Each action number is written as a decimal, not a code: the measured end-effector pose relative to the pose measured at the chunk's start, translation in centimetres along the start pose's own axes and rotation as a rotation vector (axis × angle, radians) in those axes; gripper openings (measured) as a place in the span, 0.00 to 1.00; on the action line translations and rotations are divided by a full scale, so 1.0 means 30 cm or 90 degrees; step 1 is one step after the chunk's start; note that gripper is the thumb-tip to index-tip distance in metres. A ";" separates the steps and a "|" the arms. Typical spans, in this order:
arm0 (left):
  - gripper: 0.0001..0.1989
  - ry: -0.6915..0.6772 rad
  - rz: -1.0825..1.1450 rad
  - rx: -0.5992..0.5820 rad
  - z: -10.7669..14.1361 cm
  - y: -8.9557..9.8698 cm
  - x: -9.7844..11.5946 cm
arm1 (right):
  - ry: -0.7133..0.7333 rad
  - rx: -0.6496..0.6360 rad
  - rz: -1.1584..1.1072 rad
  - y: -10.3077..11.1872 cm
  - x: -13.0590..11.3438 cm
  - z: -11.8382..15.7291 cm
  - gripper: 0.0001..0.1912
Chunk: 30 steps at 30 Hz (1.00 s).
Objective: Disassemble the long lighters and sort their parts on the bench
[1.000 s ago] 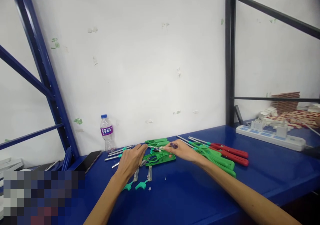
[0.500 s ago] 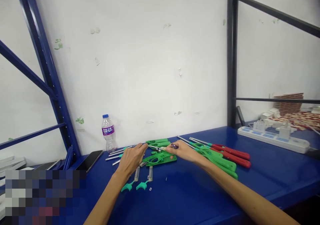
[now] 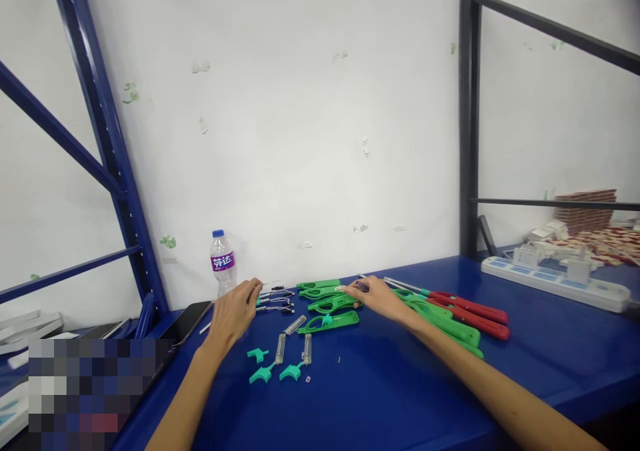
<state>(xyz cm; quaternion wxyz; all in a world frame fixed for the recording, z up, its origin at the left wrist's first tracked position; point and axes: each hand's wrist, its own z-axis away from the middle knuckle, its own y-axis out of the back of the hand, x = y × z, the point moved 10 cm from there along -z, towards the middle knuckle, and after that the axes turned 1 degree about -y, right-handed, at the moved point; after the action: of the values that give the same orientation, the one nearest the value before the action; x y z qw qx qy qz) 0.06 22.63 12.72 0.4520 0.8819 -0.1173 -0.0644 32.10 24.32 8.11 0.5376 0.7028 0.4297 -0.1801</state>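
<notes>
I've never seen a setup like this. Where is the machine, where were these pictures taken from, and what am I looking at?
There is no machine here: these are one person's two bare hands. Every picture comes from a single camera worn on that person's head, looking forward and down.

On the blue table lie green shells, clear tubes and small turquoise pieces. Farther right are red-handled lighters and a white power strip. A bottle stands near the wall.

The left hand is beside thin parts with dark ends; whether it holds anything is too small to tell. The right hand, by the green shells, holds a small dark object.
</notes>
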 end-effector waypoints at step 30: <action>0.12 -0.197 0.132 -0.019 0.025 -0.052 0.266 | 0.136 -0.024 -0.014 -0.040 -0.136 0.052 0.24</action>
<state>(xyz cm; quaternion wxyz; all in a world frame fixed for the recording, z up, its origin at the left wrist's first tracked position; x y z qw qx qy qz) 7.84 20.81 10.95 0.4461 0.8377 -0.2746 -0.1544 29.15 21.30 9.75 0.4999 0.7031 0.4953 -0.1018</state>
